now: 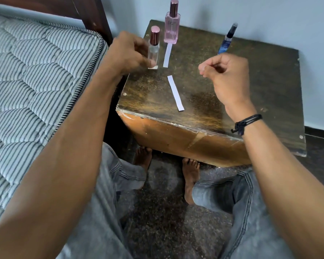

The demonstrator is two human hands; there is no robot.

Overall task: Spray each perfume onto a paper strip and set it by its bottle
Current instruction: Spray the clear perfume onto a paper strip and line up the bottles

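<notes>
The left hand (127,53) is closing its grip around the small clear glass bottle (154,50) at the worn dark wooden surface's (260,86) back left. The right hand (226,75) is hovering, its grip curled closed on nothing. One white paper strip (167,55) is lying before the tall pink bottle (171,27), and another loose strip (175,92) is lying mid-surface. The slim blue spray tube (225,42) is standing behind the right hand.

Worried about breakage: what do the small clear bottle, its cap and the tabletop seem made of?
Small clear bottle: probably glass, see-through and glossy; clear plastic possible. Cap: rosy metallic sheen, metal or plated plastic. Tabletop: worn dark wood or veneer, scuffed, front edge chipped.
</notes>
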